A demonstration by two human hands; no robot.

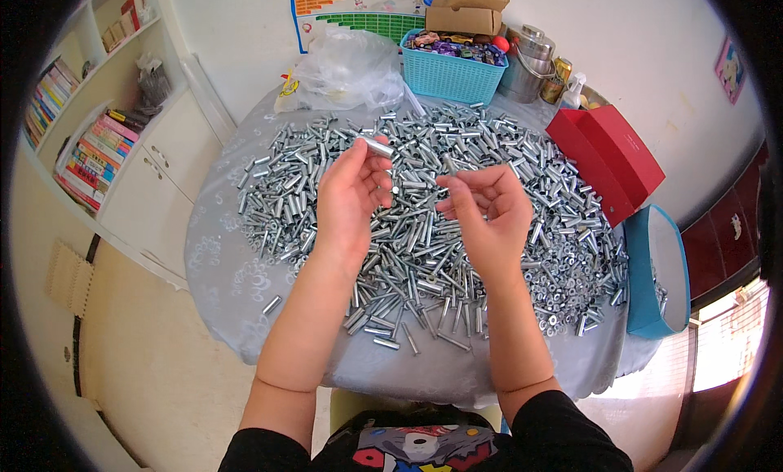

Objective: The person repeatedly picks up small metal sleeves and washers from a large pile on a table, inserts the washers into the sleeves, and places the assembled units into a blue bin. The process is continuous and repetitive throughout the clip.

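Note:
Between the thumb and fingers of my left hand [352, 191] is a shiny metal sleeve [378, 147], tilted down to the right. My right hand [489, 209] pinches a small metal piece [449, 164] between thumb and fingertips; its lower part is hidden by the fingers. The two hands are apart, above a wide heap of metal sleeves [293, 194], bolts [416, 233] and, at the right, nuts and washers [553, 288]. A lone sleeve [271, 305] lies at the left of the heap.
A grey cloth [214, 258] covers the round table. Behind the heap stand a plastic bag [348, 68], a blue basket [449, 74] of toy cars and a metal pot [529, 62]. A red box [612, 157] and a teal bin [657, 276] stand at the right.

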